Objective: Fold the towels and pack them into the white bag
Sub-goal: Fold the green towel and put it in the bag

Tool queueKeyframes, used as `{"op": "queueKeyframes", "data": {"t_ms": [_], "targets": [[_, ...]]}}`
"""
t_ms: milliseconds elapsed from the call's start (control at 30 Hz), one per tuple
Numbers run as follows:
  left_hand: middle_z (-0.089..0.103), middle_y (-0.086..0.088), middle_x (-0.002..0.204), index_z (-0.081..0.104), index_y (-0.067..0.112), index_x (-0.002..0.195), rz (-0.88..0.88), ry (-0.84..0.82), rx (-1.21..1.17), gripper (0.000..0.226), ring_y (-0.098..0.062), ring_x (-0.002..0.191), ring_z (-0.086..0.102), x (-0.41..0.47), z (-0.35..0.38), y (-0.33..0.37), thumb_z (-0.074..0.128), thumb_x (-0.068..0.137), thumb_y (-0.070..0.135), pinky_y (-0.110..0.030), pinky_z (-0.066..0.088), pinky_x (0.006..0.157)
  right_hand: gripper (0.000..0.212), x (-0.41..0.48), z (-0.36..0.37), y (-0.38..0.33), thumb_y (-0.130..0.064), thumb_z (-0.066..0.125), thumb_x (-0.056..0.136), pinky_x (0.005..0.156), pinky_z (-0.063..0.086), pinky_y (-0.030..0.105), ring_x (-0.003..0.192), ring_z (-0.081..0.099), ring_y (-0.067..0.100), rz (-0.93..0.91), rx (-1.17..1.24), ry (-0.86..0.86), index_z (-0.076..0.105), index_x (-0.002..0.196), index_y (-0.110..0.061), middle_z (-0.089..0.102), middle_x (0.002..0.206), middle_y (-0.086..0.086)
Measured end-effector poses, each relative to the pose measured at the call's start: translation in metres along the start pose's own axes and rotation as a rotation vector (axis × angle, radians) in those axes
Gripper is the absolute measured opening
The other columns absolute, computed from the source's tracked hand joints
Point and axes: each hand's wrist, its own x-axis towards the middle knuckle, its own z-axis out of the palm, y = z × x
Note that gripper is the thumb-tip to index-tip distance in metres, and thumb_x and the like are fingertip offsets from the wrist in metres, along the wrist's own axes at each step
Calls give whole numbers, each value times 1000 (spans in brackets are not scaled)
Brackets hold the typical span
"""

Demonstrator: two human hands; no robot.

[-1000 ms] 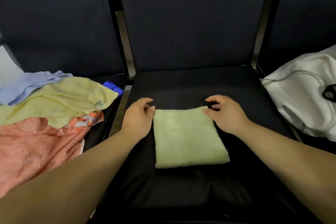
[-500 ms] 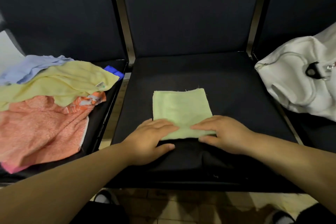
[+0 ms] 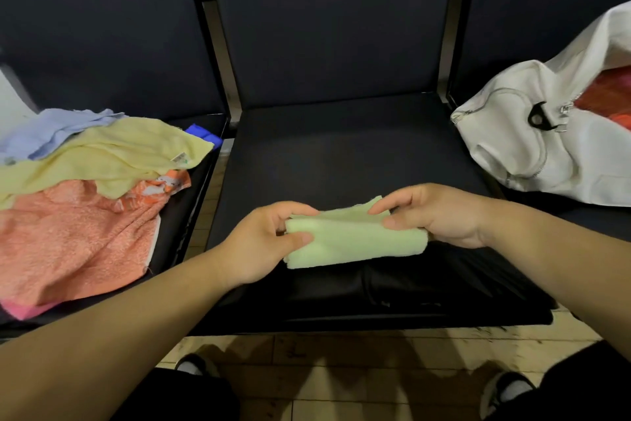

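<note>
Broadly, the middle black padded seat [image 3: 341,154] fills the centre of a row of dark chairs. On the seat to its left sprawls an unfolded heap: a coral-orange terry towel [image 3: 75,232] lowest, a pale yellow towel [image 3: 112,154] over it, a light blue cloth [image 3: 51,133] behind. On the right seat slumps the white zippered fabric bag [image 3: 532,154], its mouth open on something orange-red (possibly a towel; the frame edge cuts it). Over the middle seat's front part is the folded light green towel [image 3: 355,239]. The left hand [image 3: 259,243] pinches its left end, thumb on top, fingers curled behind; the right hand [image 3: 440,215] pinches the right end between thumb and fingertips
</note>
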Motion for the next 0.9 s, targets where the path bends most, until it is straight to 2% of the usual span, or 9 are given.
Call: {"op": "queueKeyframes", "data": {"t_ms": [100,167,233,367,467,533,633,767,900], "targets": [[76,0,106,71,24,115,-49,77,-110,26,-19,98,72,6,3,-2,66,96,6,-36,59,83,38,-2,-5,1,-15,78,85,101,50,31,111,69,17,-63,58,-41,74,120,-29,74,118,2],[76,0,104,73,27,110,-81,118,-134,24,-18,95,72,11,5,-6,64,97,9,-30,56,75,61,1,-8,5,-10,86,74,104,50,32,119,65,16,-80,0,-68,68,126,-36,70,126,-2],[75,-1,104,72,29,107,-120,145,-152,23,-20,95,72,15,4,-9,61,99,11,-32,55,71,70,7,-8,8,-7,85,72,104,52,34,119,64,14,-78,-89,-45,64,128,-44,67,128,-8],[73,2,105,69,32,105,-173,195,-79,17,-22,98,70,26,1,-17,60,99,18,-44,59,84,58,20,-7,9,-8,79,85,102,54,37,112,68,11,-97,-136,67,60,131,-39,70,121,-9],[69,7,110,60,35,119,-148,152,72,22,-13,101,67,30,-3,-18,61,99,26,-37,56,92,52,27,-5,10,-10,74,90,77,58,25,97,71,6,-67,-109,90,56,133,-35,70,116,-4],[68,7,112,49,39,133,-152,85,95,45,-11,102,67,29,-5,-16,68,94,29,-32,55,92,52,31,-5,12,-11,73,92,68,53,17,86,69,0,-44,-108,101,54,135,-34,69,113,-3],[69,4,108,36,44,143,-163,54,122,67,-13,96,69,30,-9,-18,72,90,23,-31,56,89,51,38,-6,17,-13,73,92,77,59,25,100,71,8,-15,-68,116,54,134,-34,70,118,-2],[56,4,86,37,49,141,-127,165,184,60,-5,73,58,34,-7,-22,64,96,21,-21,43,77,46,46,-6,20,-13,72,93,81,62,33,101,72,11,7,-19,151,57,130,-33,72,116,-3],[50,6,82,34,50,143,-112,184,257,57,-10,74,54,39,-5,-22,59,99,23,-23,42,75,41,53,-5,22,-14,73,92,77,63,36,99,73,15,25,-13,191,58,127,-30,72,114,-2]]}}
